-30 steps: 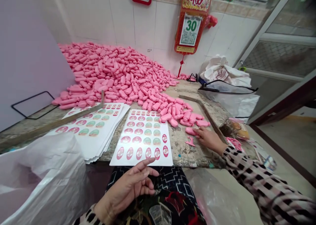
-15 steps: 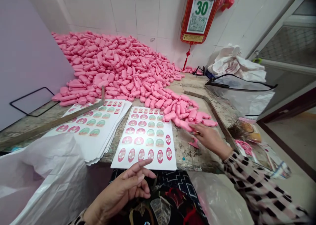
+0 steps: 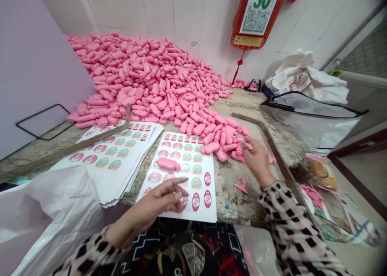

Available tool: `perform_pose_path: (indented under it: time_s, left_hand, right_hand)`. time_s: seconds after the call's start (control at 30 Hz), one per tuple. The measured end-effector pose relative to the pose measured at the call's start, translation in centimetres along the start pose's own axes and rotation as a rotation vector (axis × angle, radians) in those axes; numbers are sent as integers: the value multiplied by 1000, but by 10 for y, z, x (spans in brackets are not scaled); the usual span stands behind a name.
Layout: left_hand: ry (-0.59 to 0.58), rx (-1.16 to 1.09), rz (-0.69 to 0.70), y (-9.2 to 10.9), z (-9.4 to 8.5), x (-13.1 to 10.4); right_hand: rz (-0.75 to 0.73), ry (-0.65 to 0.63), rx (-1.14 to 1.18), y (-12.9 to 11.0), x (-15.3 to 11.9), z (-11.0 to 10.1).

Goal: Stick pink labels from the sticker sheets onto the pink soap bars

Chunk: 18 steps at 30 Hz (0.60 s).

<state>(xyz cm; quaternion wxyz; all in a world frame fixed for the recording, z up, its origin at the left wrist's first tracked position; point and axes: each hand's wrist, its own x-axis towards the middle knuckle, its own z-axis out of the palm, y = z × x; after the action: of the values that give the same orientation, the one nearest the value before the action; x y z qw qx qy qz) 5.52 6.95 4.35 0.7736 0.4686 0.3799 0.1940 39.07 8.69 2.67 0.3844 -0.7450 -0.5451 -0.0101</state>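
Observation:
A small pink bottle-shaped piece (image 3: 168, 164) lies on its side on a sheet of stickers (image 3: 169, 145), which bears rows of pink and green labels. Just below that piece, my left hand (image 3: 165, 197) hovers over the sheet, index finger stretched out and the others loosely bent, with nothing seen in them. My right hand (image 3: 256, 161) is at the right end of a big pile of the same pink pieces (image 3: 145, 78). Its fingers are bent and blurred; pink shows between them, but whether they grip a piece I cannot make out.
More sticker sheets (image 3: 104, 159) lie stacked at left under a wooden strip (image 3: 66, 151). A torn pink scrap (image 3: 242, 185) is on the worn table. To the right are a wooden edge strip (image 3: 272, 147) and a clear zip bag (image 3: 314, 118). A white plastic bag (image 3: 60, 211) fills the lower left.
A pink piece now lies on the sticker sheet. My left hand has moved up over the sheet. My right hand has lifted slightly from the pile's front edge, and the view has shifted a little.

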Motion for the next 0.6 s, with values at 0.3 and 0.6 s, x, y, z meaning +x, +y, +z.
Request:
perform_pose_path:
  time_s: [0.3,0.6]
  left_hand:
    - [46,139,-40,34,46,110]
    - [7,-246,-100,16,93,162]
  right_hand:
    - [605,-146,-411,65,13,-17]
    - [380,-272,-132,22,18,24]
